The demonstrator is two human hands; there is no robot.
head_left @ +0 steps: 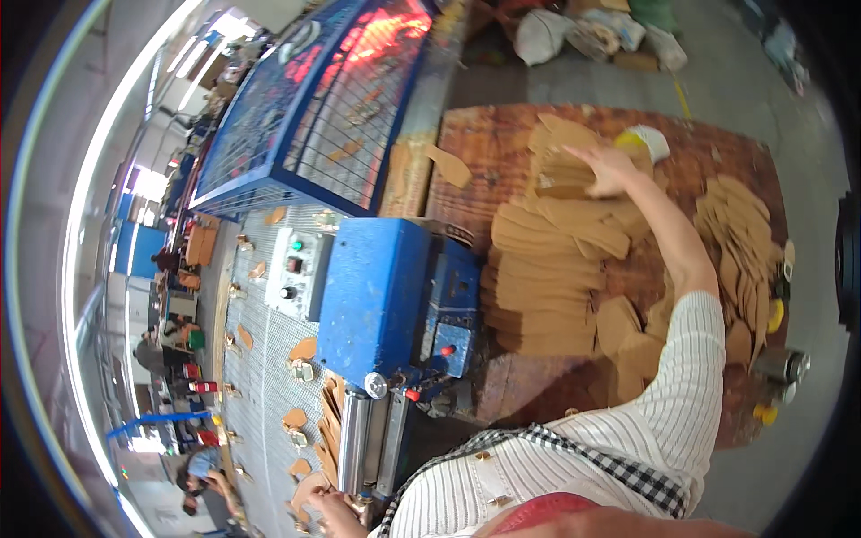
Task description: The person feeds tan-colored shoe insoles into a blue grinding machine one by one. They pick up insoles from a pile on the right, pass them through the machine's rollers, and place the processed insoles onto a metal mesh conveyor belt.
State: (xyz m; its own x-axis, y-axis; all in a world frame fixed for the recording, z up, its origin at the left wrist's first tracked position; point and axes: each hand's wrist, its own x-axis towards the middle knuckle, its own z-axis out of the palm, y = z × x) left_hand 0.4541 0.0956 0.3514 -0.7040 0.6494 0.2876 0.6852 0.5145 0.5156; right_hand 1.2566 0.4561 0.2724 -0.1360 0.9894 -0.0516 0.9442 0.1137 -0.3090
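My right hand (608,170) reaches over the far stack of tan insole-shaped pieces (552,161) on the wooden table, fingers spread; whether they touch the stack is unclear. Nearer lie more rows of these tan pieces (543,296), overlapping in layers. At the lower left, beside the steel roller (359,439) of a blue machine (372,296), my left hand (336,511) has its fingers closed at the edge of a tan insole (309,490). Part of that hand is hard to make out. Several tan pieces (330,421) stand on edge next to the roller.
A mesh conveyor (260,359) carrying tan pieces and shiny gold parts runs along the left, under a blue wire cage (350,117) with a red glow. The wooden table (502,125) also bears a fanned pile (731,233) at right. A flask (780,365) stands by its edge. People work far left.
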